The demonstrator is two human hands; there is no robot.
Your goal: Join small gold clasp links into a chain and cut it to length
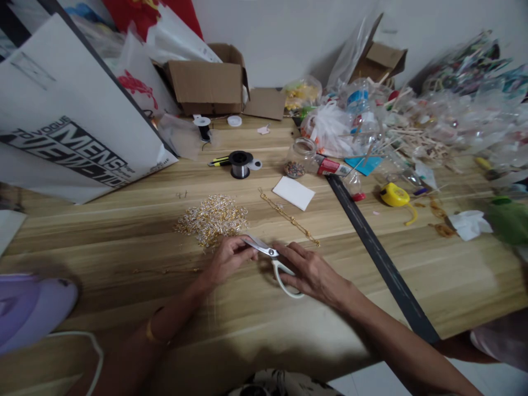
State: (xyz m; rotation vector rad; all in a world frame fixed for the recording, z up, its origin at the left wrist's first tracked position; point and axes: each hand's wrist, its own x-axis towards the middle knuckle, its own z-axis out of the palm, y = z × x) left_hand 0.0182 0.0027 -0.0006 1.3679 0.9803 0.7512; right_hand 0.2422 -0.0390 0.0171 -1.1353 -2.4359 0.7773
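Note:
White-handled scissors (284, 283) are in my right hand (307, 269), with their blades pointing left. My left hand (233, 256) has thumb and fingers pinched together at the blade tips; what is between them is too small to make out. Just beyond my left hand lies a pile of small gold and clear pieces (212, 220). A gold chain (291, 219) stretches on the wooden table (247, 341) past the scissors, beside a white card (293, 193). Another thin chain (165, 270) lies left of my left hand.
Behind are a wire spool (240, 165), a jar of beads (296, 159) and a cardboard box (206, 82). A black strip (379, 253) and yellow tape measure (395, 194) lie right, before plastic clutter. A white bag (70, 121) and purple object (33, 311) stand left. Another person's arm (466, 346) shows lower right.

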